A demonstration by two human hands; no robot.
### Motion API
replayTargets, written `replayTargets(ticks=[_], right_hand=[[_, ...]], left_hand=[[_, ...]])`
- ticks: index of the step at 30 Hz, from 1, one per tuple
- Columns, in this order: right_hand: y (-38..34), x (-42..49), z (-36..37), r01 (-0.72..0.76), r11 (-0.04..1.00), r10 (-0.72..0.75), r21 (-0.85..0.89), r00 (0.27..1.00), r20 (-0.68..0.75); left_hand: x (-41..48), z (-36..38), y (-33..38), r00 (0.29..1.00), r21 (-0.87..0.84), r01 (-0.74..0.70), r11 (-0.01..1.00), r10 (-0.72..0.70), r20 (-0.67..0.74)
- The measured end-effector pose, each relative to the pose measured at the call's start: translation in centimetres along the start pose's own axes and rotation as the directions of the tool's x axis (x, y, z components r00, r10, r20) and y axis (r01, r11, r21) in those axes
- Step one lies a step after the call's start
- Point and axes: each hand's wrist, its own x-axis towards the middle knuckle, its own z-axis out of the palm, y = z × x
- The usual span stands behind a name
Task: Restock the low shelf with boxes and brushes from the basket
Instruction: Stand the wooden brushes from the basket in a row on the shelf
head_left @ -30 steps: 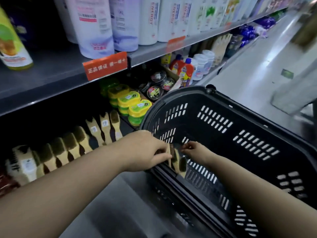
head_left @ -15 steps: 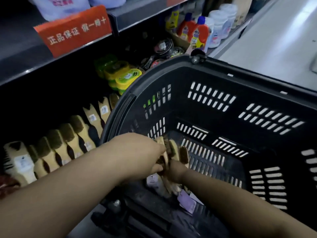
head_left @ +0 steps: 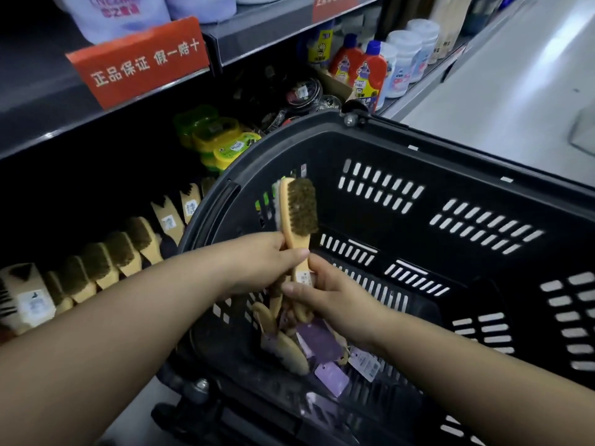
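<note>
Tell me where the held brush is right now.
Head view, centre: the brush stands upright over the left side of the basket, handle gripped by the left hand and right hand.

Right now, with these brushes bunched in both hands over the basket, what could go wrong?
1. The left hand and right hand grip several brushes by the handles only; one could slip back into the basket.
2. The purple tags lying in the basket might snag the bundle.
3. The shelf row leans closely packed; pushing more in may topple it.
</note>
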Motion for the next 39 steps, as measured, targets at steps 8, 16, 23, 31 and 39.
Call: replayTargets(ticks=[8, 16, 23, 31, 39], right_hand=[[0.1, 0.8, -2.9, -0.024, 0.967, 0.088, -0.254, 0.966, 0.241], [5.0, 1.6, -9.5, -0.301, 0.915, 0.339, -0.269, 0.934, 0.111], [11.4, 3.5, -10.2, -0.66, 0.599, 0.43, -0.453, 0.743, -0.514], [13.3, 3.3, -8.4, -0.65, 0.655, 0.49, -0.385, 0.753, -0.439], [2.4, 2.4, -7.9, -0.123, 0.962, 0.19, 0.242, 0.942, -0.278]], left_hand=[[-0.2, -0.1, 0.3, 0.995, -0.433, -0.054, 0.9, 0.014, -0.095], [-0.3, -0.1, 0.8, 0.991, -0.516, -0.056, 0.855, -0.016, -0.133], [-0.5, -0.4, 1.2, 0.992, -0.633, -0.015, 0.774, -0.069, -0.109], [0.0, -0.2, 1.1, 0.997, -0.601, 0.063, 0.797, -0.082, -0.004], [0.4, -0.3, 0.7, 0.997, -0.619, -0.028, 0.785, -0.025, -0.077]])
